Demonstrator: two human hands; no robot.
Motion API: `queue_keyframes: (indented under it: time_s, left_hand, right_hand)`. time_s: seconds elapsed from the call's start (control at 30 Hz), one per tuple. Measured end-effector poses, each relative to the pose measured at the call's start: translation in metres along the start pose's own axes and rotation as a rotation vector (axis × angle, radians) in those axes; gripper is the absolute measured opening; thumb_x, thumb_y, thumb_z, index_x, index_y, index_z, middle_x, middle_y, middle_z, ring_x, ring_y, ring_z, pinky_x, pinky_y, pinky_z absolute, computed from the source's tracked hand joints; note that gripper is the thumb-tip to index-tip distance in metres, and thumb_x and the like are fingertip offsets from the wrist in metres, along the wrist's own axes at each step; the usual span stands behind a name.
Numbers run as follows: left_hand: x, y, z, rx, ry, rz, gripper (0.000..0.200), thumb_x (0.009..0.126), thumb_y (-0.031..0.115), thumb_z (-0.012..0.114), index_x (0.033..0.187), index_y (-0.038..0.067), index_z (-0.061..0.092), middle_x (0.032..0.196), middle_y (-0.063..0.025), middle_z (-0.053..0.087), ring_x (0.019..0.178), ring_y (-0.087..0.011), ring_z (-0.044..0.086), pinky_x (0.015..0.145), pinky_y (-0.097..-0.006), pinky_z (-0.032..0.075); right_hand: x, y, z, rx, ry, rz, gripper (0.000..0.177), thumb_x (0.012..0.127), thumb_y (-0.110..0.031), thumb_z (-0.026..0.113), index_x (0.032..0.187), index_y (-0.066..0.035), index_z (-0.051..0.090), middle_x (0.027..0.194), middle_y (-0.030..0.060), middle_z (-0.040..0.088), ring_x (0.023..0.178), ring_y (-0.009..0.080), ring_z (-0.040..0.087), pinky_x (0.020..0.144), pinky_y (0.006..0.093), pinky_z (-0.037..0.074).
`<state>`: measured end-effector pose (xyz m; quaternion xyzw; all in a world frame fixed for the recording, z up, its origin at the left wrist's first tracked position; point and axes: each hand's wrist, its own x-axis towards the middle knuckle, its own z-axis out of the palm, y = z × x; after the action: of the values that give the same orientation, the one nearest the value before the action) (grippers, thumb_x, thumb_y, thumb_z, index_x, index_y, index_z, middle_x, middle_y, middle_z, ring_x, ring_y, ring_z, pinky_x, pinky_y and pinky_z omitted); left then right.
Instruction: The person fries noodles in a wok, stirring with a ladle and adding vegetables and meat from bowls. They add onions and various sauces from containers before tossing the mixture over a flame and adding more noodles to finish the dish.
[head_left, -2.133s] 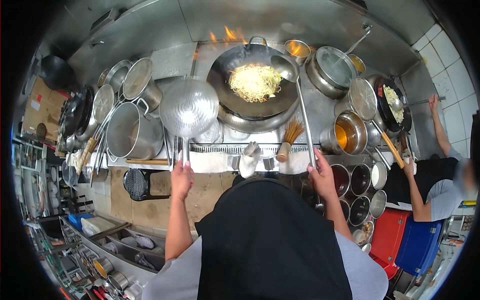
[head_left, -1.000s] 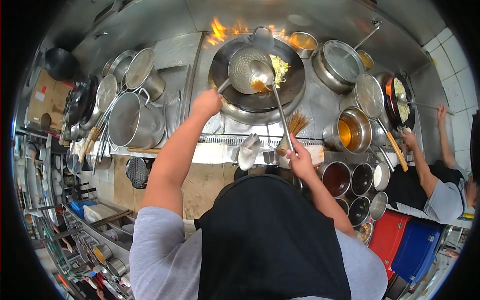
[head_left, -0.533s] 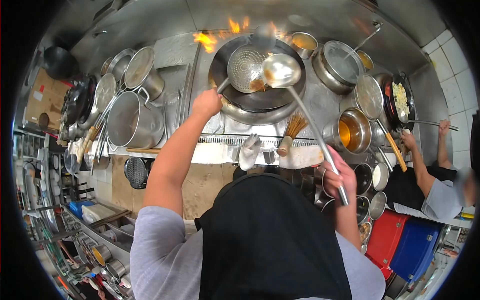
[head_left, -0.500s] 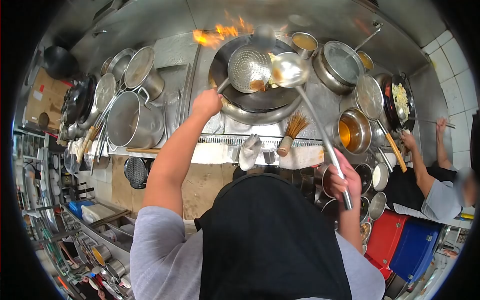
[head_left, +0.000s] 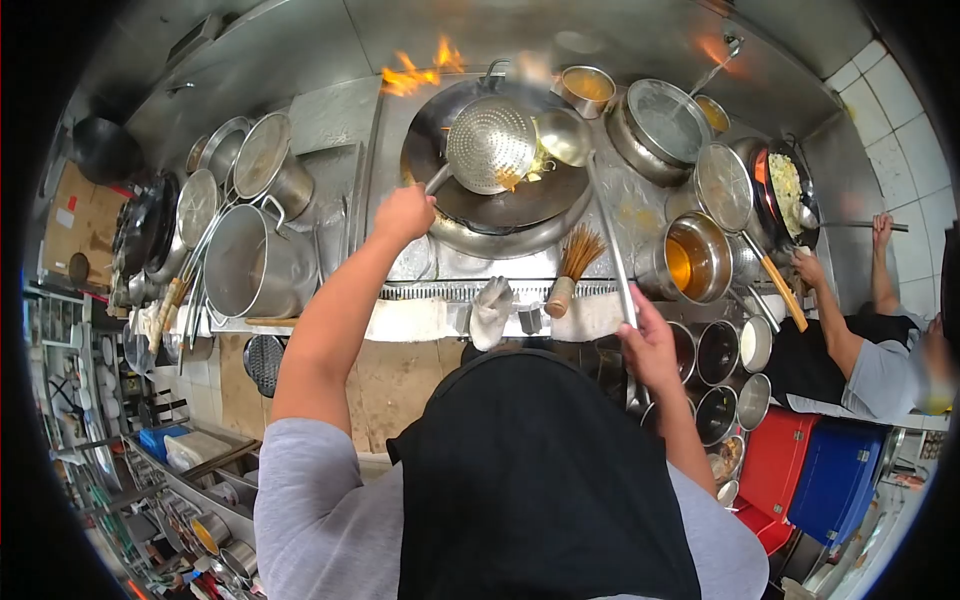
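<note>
My left hand [head_left: 405, 213] is closed around the handle of a perforated skimmer [head_left: 492, 145], whose round bowl hangs over the black wok [head_left: 540, 208]. In my right hand [head_left: 650, 343] is the long metal handle of a ladle [head_left: 565, 138]. The ladle's bowl is at the wok's right side, close beside the skimmer. Between the two bowls show yellowish bits of food [head_left: 541, 165]; the skimmer hides part of the wok's inside. Below the wok lie a bamboo brush [head_left: 577, 262] and a crumpled white cloth [head_left: 491, 312].
Flames [head_left: 420, 72] rise behind the wok. A large pot [head_left: 250, 262] stands left, and a pot of amber liquid [head_left: 692, 262] right. A wire strainer [head_left: 724, 187] rests near it. At far right a co-worker's hands [head_left: 806, 268] work at another wok [head_left: 785, 195].
The ladle's bowl has tipped and shifted slightly left, and my right hand has moved left along with its handle. The flames have shrunk. The whole view has shifted a little.
</note>
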<state>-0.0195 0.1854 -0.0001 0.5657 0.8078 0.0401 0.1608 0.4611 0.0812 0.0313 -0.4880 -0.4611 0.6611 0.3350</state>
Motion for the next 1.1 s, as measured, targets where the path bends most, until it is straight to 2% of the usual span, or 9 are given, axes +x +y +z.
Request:
queue_keyframes:
  time_s: [0.2,0.27,0.3,0.33,0.43,0.5,0.6,0.87,1.1]
  left_hand:
    - [-0.003,-0.009,-0.008,0.006,-0.001,-0.019,0.036,0.107,0.034,0.059,0.127,0.006,0.069,0.114,-0.0257,0.076,0.110,-0.0450,0.072,0.095,-0.0567,0.056]
    - [-0.005,-0.011,-0.013,0.014,-0.021,-0.016,0.037,0.108,0.035,0.058,0.130,0.007,0.069,0.115,-0.0252,0.076,0.110,-0.0445,0.073,0.095,-0.0565,0.057]
    - [-0.004,-0.011,-0.013,0.011,-0.020,-0.024,0.037,0.108,0.035,0.058,0.130,0.007,0.069,0.115,-0.0252,0.076,0.110,-0.0445,0.073,0.095,-0.0565,0.057]
    - [-0.004,-0.010,-0.014,0.018,-0.034,-0.027,0.038,0.108,0.036,0.058,0.130,0.007,0.069,0.115,-0.0249,0.076,0.109,-0.0442,0.073,0.095,-0.0562,0.057]
    - [-0.003,-0.006,-0.015,0.025,-0.044,-0.032,0.039,0.108,0.037,0.059,0.129,0.005,0.070,0.116,-0.0243,0.076,0.110,-0.0437,0.073,0.095,-0.0555,0.057]
    - [-0.006,0.000,-0.019,0.028,-0.035,-0.031,0.040,0.108,0.037,0.059,0.127,0.004,0.071,0.116,-0.0240,0.077,0.111,-0.0436,0.073,0.096,-0.0551,0.057]
    - [-0.010,0.005,-0.027,0.053,-0.057,-0.070,0.036,0.106,0.034,0.062,0.123,0.005,0.074,0.123,-0.0209,0.076,0.115,-0.0407,0.073,0.098,-0.0515,0.059]
    - [-0.004,0.002,-0.025,0.035,-0.062,-0.067,0.037,0.106,0.034,0.062,0.124,0.004,0.074,0.125,-0.0216,0.076,0.117,-0.0412,0.072,0.099,-0.0519,0.057]
    - [0.000,-0.004,-0.018,0.011,-0.067,-0.043,0.037,0.106,0.034,0.061,0.124,0.003,0.074,0.123,-0.0235,0.075,0.116,-0.0427,0.072,0.099,-0.0530,0.057]
  right_hand:
    - [0.057,0.035,0.026,-0.246,-0.035,0.033,0.073,0.100,0.001,0.065,0.168,-0.010,0.039,0.108,0.0036,0.068,0.065,0.0078,0.055,0.058,0.0255,0.048]
    - [0.083,0.068,0.022,-0.637,0.022,-0.441,0.072,0.100,0.002,0.065,0.167,-0.008,0.040,0.123,0.0077,0.070,0.090,0.0135,0.066,0.082,0.0283,0.056]
    - [0.078,0.051,0.033,-0.468,-0.006,-0.216,0.068,0.100,0.000,0.065,0.164,-0.005,0.043,0.160,0.0221,0.055,0.150,0.0269,0.050,0.122,0.0328,0.037]
    - [0.082,0.055,0.034,-0.471,-0.013,-0.216,0.068,0.100,0.000,0.065,0.164,-0.005,0.043,0.160,0.0221,0.055,0.150,0.0269,0.050,0.122,0.0328,0.037]
    - [0.089,0.062,0.041,-0.698,0.010,-0.485,0.067,0.101,0.000,0.064,0.165,-0.006,0.043,0.142,0.0190,0.069,0.118,0.0240,0.072,0.101,0.0319,0.055]
    - [0.084,0.058,0.052,-0.345,-0.068,0.068,0.066,0.103,-0.001,0.062,0.166,-0.009,0.041,0.112,0.0140,0.072,0.074,0.0200,0.069,0.067,0.0324,0.057]
    - [0.058,0.004,0.078,0.160,-0.060,0.306,0.062,0.106,-0.005,0.058,0.165,-0.013,0.040,0.089,0.0079,0.062,0.053,0.0107,0.045,0.046,0.0293,0.042]
    - [0.010,-0.039,-0.007,1.140,-0.365,0.420,0.060,0.109,-0.006,0.049,0.166,-0.004,0.030,0.102,0.0113,0.050,0.059,0.0072,0.047,0.045,0.0218,0.044]
    - [-0.066,-0.104,-0.051,0.351,-0.097,0.177,0.075,0.095,0.001,0.055,0.166,-0.005,0.033,0.106,0.0179,0.062,0.056,0.0082,0.051,0.042,0.0218,0.042]
